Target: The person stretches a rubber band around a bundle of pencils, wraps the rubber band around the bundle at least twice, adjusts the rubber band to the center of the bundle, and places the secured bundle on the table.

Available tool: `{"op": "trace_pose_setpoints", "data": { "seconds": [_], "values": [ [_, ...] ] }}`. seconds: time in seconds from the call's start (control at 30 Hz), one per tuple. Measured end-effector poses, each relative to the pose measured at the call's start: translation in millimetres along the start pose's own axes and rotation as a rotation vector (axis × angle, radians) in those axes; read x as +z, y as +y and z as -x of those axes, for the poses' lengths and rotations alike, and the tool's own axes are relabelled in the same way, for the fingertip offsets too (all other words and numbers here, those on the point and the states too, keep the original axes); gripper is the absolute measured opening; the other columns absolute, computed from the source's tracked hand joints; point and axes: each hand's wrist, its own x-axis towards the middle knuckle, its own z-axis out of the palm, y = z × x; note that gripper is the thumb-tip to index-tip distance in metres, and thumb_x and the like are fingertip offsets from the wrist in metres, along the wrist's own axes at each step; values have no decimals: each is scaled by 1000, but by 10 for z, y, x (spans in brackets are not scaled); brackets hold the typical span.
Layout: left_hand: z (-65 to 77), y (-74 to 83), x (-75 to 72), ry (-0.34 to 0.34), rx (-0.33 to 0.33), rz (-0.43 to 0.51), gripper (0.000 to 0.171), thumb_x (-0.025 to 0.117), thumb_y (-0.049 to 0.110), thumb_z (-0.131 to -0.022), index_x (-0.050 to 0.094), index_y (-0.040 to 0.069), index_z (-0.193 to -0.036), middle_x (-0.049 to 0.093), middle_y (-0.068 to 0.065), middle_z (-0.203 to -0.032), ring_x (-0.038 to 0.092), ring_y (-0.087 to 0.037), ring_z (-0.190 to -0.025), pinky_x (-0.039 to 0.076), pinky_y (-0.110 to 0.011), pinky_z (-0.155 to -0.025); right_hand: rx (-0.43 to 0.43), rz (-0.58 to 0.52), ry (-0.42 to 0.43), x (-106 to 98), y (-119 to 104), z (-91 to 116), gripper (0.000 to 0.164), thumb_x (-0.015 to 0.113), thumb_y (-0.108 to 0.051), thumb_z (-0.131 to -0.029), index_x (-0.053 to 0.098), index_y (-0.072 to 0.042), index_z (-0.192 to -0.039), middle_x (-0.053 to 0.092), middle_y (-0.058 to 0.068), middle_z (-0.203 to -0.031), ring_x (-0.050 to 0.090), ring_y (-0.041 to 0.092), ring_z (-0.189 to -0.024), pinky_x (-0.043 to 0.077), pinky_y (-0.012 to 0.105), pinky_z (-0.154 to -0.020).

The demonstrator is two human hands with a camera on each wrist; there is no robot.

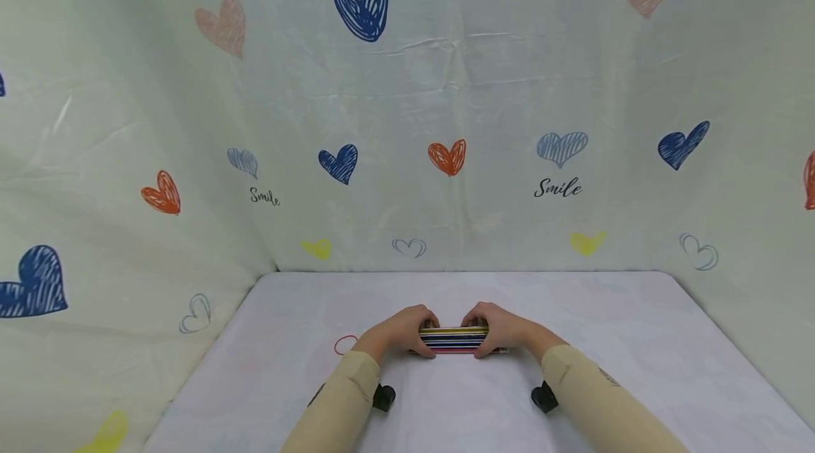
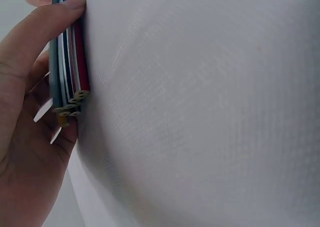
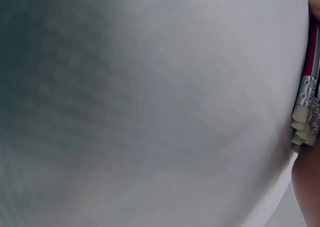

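A bundle of pencils (image 1: 453, 341) in several colours lies crosswise at the middle of the table, between both hands. My left hand (image 1: 405, 330) grips its left end, thumb on the near side and fingers curled over the far side. In the left wrist view, the flat unsharpened ends of the pencils (image 2: 81, 67) stick out past the thumb. My right hand (image 1: 503, 328) holds the right end the same way. The right wrist view shows metal ferrules and pale erasers (image 3: 301, 113) at that end. To the left of my left hand lies a thin red rubber band (image 1: 344, 345), partly behind the wrist.
The table (image 1: 458, 410) has a white cloth cover. A pale curtain (image 1: 407, 99) printed with hearts hangs behind it and along the left side. Dark wrist cameras (image 1: 384, 398) sit under both forearms, above the tabletop.
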Motion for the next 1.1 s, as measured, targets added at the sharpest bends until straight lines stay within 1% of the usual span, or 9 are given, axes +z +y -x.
{"op": "trace_pose_setpoints", "data": {
  "seconds": [0.17,0.4,0.6,0.73,0.83,0.97,1.1],
  "values": [
    [0,7,40,8,-4,51,34,87,20,-71,67,15,-99,53,11,-85,50,-5,-79,44,-23,-77,3,-32,-16,-23,-32,26,45,85,-17,-70,63,-15,-109,57,-5,-102,53,16,-92,44,39,-84],
    [9,40,78,3,-44,62,30,85,19,-73,68,14,-97,55,11,-83,51,-6,-78,44,-23,-76,2,-43,-32,-11,-21,39,40,84,-13,-71,64,-15,-106,62,-5,-100,55,16,-91,45,40,-84],
    [26,80,74,0,-62,59,28,84,19,-74,70,13,-97,57,11,-82,51,-6,-76,44,-23,-75,3,-47,-30,3,-39,56,36,80,-6,-69,66,-14,-101,62,-4,-93,55,17,-84,45,38,-77],
    [24,107,74,-4,-79,47,29,83,20,-75,70,11,-100,58,10,-83,51,-7,-76,44,-24,-74,20,-19,-22,-3,-79,77,34,77,-3,-67,67,-15,-98,61,-5,-89,54,17,-81,45,37,-74],
    [22,118,82,-9,-103,49,29,83,20,-76,70,10,-101,58,10,-84,52,-8,-77,45,-25,-75,23,16,-14,-3,-110,82,32,78,-4,-67,67,-15,-95,61,-6,-87,53,17,-81,45,37,-75],
    [25,125,100,-19,-115,50,26,82,19,-77,71,11,-99,58,10,-82,52,-8,-76,45,-25,-75,-1,64,-13,17,-126,80,31,78,-6,-67,68,-16,-94,61,-8,-87,53,14,-81,45,36,-76],
    [40,135,106,-34,-95,20,24,82,19,-77,72,11,-97,58,11,-80,52,-7,-74,45,-24,-73,-41,113,-15,44,-131,89,32,79,-8,-66,68,-15,-95,60,-9,-88,53,12,-81,46,34,-75]
  ]
}}
